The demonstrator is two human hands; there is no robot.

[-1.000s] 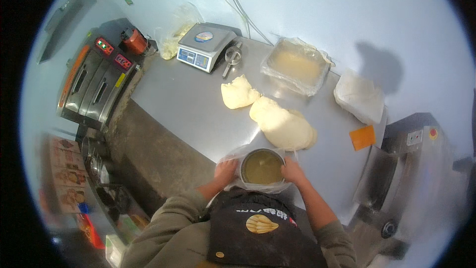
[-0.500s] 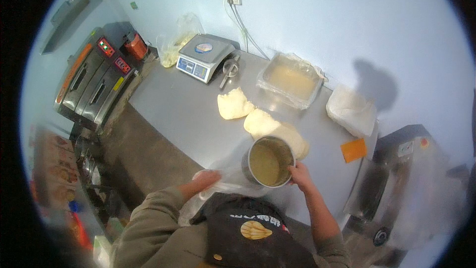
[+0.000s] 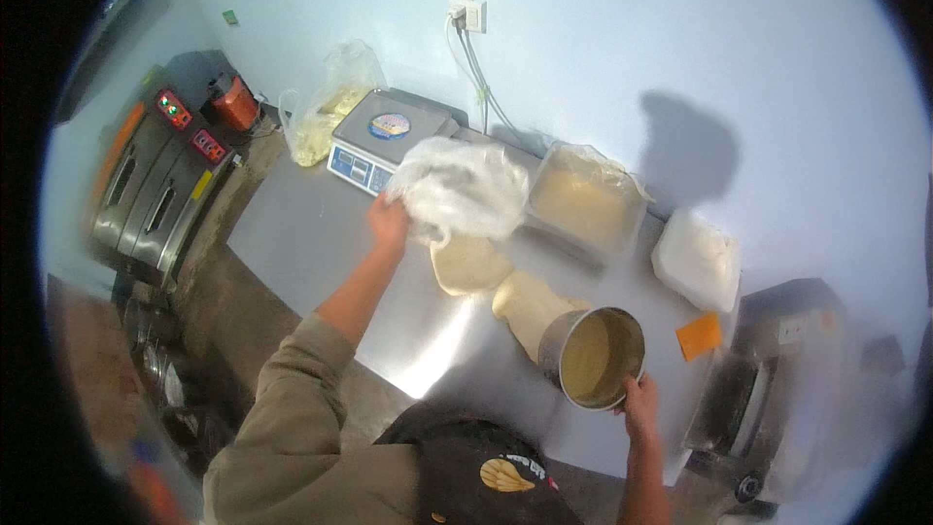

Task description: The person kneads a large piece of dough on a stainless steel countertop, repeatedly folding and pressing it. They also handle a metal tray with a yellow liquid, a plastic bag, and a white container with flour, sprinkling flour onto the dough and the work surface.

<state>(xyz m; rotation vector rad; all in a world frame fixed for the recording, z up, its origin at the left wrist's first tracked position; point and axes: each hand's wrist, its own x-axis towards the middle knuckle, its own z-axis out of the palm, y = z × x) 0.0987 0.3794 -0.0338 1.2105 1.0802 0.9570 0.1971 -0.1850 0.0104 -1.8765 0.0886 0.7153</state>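
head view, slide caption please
Left hand holds thin plastic, right hand a metal pot; dough lies on the table.

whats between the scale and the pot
In the head view, the bag in the left hand comes first, then two lumps of dough on the table, between the scale and the pot.

the metal pot (image 3: 555,348) partly hides the dough (image 3: 528,311).

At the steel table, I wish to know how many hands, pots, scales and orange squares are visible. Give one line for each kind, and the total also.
Hands: 2 (left hand, right hand)
Pot: 1
Scale: 1
Orange square: 1
Total: 5
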